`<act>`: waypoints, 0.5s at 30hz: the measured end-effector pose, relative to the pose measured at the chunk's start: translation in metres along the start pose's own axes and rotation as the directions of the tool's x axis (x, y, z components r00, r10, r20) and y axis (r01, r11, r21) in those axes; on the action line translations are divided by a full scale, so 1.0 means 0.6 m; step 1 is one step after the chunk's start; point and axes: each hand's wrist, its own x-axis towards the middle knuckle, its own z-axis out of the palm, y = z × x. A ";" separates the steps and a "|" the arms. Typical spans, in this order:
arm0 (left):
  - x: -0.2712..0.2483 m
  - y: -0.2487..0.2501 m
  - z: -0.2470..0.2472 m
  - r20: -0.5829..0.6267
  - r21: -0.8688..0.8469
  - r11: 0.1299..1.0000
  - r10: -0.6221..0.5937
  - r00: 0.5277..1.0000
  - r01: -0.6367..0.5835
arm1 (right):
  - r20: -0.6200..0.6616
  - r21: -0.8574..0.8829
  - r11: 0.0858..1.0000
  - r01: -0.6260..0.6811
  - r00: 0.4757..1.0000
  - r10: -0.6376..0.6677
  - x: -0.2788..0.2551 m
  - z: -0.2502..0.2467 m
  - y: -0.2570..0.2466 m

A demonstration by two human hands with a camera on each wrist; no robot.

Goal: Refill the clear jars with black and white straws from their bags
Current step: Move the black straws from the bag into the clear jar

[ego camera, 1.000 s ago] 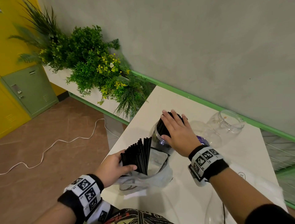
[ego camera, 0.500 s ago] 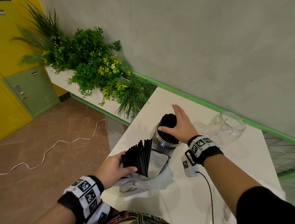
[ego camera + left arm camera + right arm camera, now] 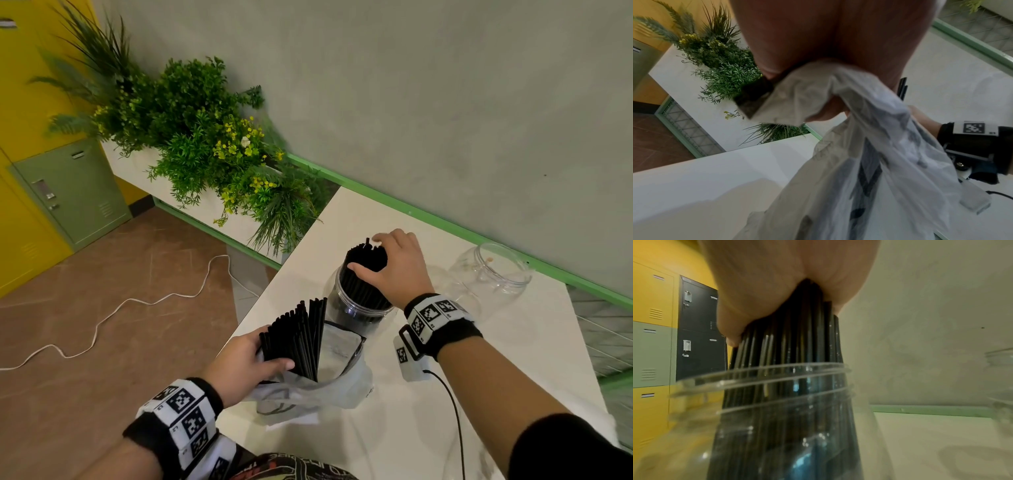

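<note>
A clear jar (image 3: 346, 308) (image 3: 764, 418) stands on the white table (image 3: 428, 411), packed with upright black straws (image 3: 364, 270) (image 3: 789, 340). My right hand (image 3: 394, 270) curls round the top of that bundle, thumb on the near side, fingers on the far side. More black straws (image 3: 301, 335) stick up from a translucent plastic bag (image 3: 318, 387) (image 3: 869, 146) at the table's near left edge. My left hand (image 3: 246, 363) grips the bag and those straws together. A second clear jar (image 3: 493, 270) (image 3: 1001, 386) lies empty at the right. No white straws show.
A planter with green foliage (image 3: 205, 150) runs along the wall left of the table. A white cable (image 3: 102, 318) trails over the brown floor. Yellow and green lockers (image 3: 68, 192) stand at the far left. A green rail (image 3: 445, 222) borders the table's far edge.
My right hand went from lying flat on the straw tops to curling round the bundle's upper end. The left hand and bag have stayed put.
</note>
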 end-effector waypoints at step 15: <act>-0.005 0.000 -0.002 -0.014 -0.020 1.000 -0.009 1.000 0.009 | 0.265 0.068 0.986 0.153 0.950 -0.166 0.013 -0.028 0.039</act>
